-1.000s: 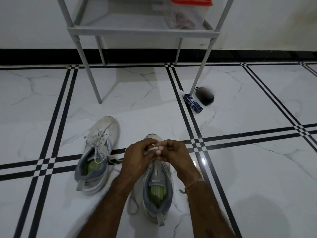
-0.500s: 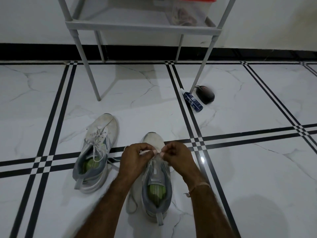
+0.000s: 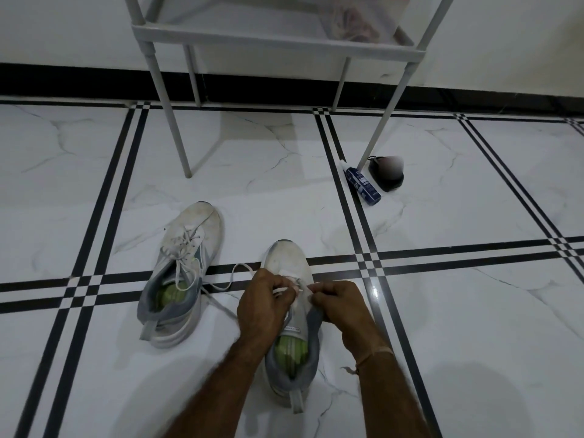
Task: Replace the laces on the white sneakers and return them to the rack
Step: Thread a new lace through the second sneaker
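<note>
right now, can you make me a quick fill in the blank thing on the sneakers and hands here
The left hand and right hand both pinch a white ____ over the near sneaker. The other sneaker lies to its ____. The bottle by the rack leg is ____.
Missing: lace; left; blue.

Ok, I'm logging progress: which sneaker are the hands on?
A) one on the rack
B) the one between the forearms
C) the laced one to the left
B: the left hand and right hand pinch the lace over that sneaker; the laced sneaker lies untouched.
</note>
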